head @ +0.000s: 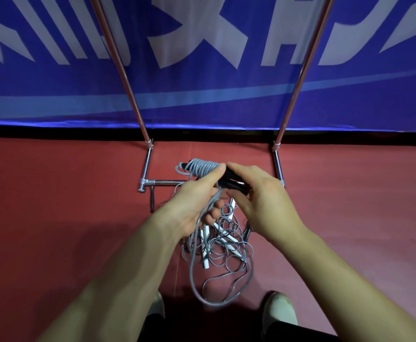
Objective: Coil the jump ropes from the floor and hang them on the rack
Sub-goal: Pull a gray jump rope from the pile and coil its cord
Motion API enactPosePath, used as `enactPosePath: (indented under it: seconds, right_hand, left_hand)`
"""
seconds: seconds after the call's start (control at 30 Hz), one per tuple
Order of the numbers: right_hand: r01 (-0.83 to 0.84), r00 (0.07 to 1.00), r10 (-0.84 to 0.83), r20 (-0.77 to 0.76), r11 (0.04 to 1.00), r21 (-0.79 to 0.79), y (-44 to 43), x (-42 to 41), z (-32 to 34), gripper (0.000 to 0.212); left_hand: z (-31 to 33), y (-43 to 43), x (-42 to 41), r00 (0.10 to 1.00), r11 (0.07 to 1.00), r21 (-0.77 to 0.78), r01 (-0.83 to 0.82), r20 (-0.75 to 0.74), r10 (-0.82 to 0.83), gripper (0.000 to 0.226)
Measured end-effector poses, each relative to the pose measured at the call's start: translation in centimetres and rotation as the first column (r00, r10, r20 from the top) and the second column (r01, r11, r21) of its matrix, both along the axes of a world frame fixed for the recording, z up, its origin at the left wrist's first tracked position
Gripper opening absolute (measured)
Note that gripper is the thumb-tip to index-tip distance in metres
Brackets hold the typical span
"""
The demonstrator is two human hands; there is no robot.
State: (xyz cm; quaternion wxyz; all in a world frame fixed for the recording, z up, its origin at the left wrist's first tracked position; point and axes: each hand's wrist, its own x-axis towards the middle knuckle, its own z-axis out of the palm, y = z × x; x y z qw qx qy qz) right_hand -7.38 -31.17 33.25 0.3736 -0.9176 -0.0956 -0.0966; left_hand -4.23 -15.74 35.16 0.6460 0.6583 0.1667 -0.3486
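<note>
A grey jump rope is wound in tight turns round its black handles, which I hold level in front of me. My right hand grips the black handles from the right. My left hand pinches the free grey cord beside the coil, thumb pressed near the turns. The loose end hangs down in a long loop to the floor. Below my hands lies a tangle of more grey ropes with white handles. The chrome rack stands just behind, with two uprights and a floor base.
A blue banner with white lettering hangs behind the rack. The floor is red. A black rope handle lies beside the rack's left foot. My shoes show at the bottom edge.
</note>
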Motion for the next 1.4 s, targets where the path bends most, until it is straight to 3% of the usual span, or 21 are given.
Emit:
enactPosePath:
  seconds: [0.07,0.2,0.37,0.43,0.5,0.57,0.67,0.73,0.8,0.87,0.93,1.0,1.17,1.4]
  right_hand:
    - [0.020,0.999,-0.018,0.032,0.998,-0.061,-0.2,0.0,-0.1,0.056]
    - [0.035,0.991,-0.013,0.130,0.986,-0.162,0.3,-0.2,0.3,0.045]
    - [-0.041,0.984,0.062,0.168,0.991,-0.124,0.5,0.4,-0.1,0.050]
    - [-0.119,0.989,0.119,0.091,0.993,-0.004,0.4,0.4,0.0,0.051]
    - [-0.145,0.986,0.160,-0.046,0.962,0.231,0.7,0.1,0.4,0.046]
    - [0.007,0.971,0.100,-0.217,0.897,0.442,1.2,0.2,0.6,0.040]
    - [0.283,0.869,0.092,-0.487,0.715,0.640,1.3,0.9,0.9,0.041]
    - [0.330,0.806,0.195,-0.559,0.636,0.698,1.1,1.1,1.1,0.034]
    - [0.299,0.800,0.243,-0.548,0.630,0.717,0.5,1.0,1.2,0.027]
    - [0.276,0.838,0.166,-0.520,0.694,0.665,0.0,0.9,1.2,0.027]
    - [0.238,0.890,0.000,-0.455,0.852,0.466,-0.5,0.9,0.8,0.036]
    - [0.182,0.939,-0.083,-0.335,0.944,0.275,-0.5,0.8,0.4,0.045]
    - [0.115,0.993,-0.110,-0.053,0.988,0.099,0.0,0.4,0.2,0.051]
    - [0.081,0.994,-0.079,0.076,0.996,-0.023,0.7,-0.1,0.1,0.038]
  left_hand:
    - [0.2,0.1,0.0,0.999,0.999,0.006,0.039,-0.033,-0.039,0.066]
    - [0.3,-0.3,-0.3,1.000,1.000,-0.026,0.016,0.020,-0.016,0.057]
    - [0.0,-0.1,-0.1,0.989,0.987,-0.129,-0.099,0.098,0.112,0.040]
    - [0.0,0.3,0.2,0.981,0.980,-0.160,-0.120,0.129,0.142,0.036]
    - [0.2,0.7,0.3,0.972,0.980,-0.155,-0.126,0.180,0.154,0.035]
    - [0.1,0.8,0.3,0.963,0.986,-0.131,-0.101,0.235,0.130,0.034]
    - [0.0,0.4,0.0,0.946,0.996,-0.091,-0.012,0.321,0.041,0.032]
    - [-0.1,0.3,-0.2,0.939,0.999,-0.035,0.020,0.344,-0.007,0.032]
    - [-0.3,0.6,-0.2,0.939,0.998,0.026,0.060,0.337,-0.065,0.033]
    - [-0.6,0.8,-0.2,0.938,0.989,0.111,0.096,0.321,-0.127,0.038]
    - [-0.9,0.7,-0.3,0.945,0.979,0.176,0.105,0.290,-0.153,0.041]
    - [-1.0,0.5,-0.4,0.955,0.977,0.192,0.089,0.262,-0.138,0.041]
    - [-0.4,-0.1,-0.4,0.973,0.993,0.115,0.022,0.224,-0.048,0.042]
    - [0.3,0.5,-0.2,0.996,0.996,0.092,0.009,0.087,-0.017,0.060]
